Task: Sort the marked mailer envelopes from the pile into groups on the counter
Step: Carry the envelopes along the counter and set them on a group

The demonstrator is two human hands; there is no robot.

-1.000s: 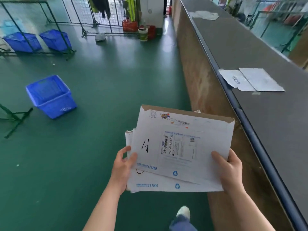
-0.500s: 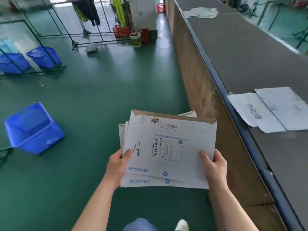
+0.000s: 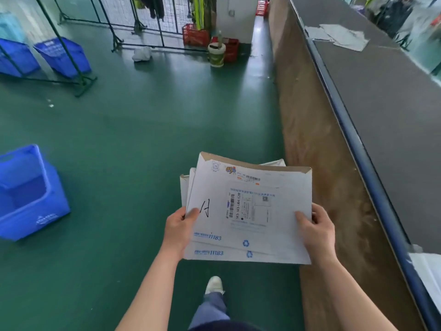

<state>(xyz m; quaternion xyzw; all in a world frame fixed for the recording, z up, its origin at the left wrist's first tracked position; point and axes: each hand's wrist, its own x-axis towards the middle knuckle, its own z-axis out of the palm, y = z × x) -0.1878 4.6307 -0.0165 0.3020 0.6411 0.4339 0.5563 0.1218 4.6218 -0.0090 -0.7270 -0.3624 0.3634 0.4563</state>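
I hold a stack of white mailer envelopes (image 3: 250, 225) flat in front of me over the green floor. The top envelope (image 3: 253, 187) bears a handwritten black mark near its left edge and a shipping label in its middle. My left hand (image 3: 180, 229) grips the stack's left edge with the thumb on top. At the right edge my right hand (image 3: 316, 231) grips it the same way. On the long grey counter (image 3: 381, 111) to my right, a group of envelopes (image 3: 338, 37) lies far ahead. Another group (image 3: 427, 271) lies at the near right edge of view.
A blue basket (image 3: 28, 192) sits on the floor at left, and two more blue baskets (image 3: 43, 56) stand under a green metal rack (image 3: 78, 68). Red crates (image 3: 198, 34) and a bucket (image 3: 216, 54) stand at the far end of the aisle. My leg and shoe (image 3: 213, 285) show below.
I have walked forward along the counter. The two envelopes on the counter slid back to the near right edge of view, and the far group came closer. Both hands keep their grip.
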